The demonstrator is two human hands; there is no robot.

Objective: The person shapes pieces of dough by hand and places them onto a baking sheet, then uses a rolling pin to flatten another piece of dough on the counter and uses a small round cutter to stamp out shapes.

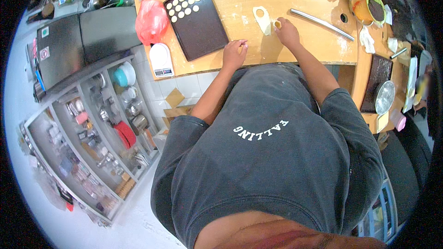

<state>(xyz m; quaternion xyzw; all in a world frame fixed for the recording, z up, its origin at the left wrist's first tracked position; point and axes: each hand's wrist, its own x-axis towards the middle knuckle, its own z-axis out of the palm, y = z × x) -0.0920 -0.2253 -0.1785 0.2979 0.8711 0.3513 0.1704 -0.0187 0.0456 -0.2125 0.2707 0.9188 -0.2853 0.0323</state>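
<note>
My right hand (288, 33) is closed around a small yellowish round cutter (277, 24), held at the table top. Just left of it lies a flat strip of pale dough (262, 22) with a round hole near its far end. My left hand (235, 54) is at the table's near edge, beside the lower right corner of a dark baking tray (199, 34). Its fingers are curled together, and what they hold, if anything, is too small to make out. Several pale dough rounds (188, 2) sit in rows at the tray's far end.
A pink plastic bag (152, 20) and a white kitchen scale (160, 57) stand left of the tray. A metal rod (322, 24) lies to the right, near an orange bowl (361, 8). Another dark tray (376, 78) rests farther right. Shelves (87, 133) fill the lower left.
</note>
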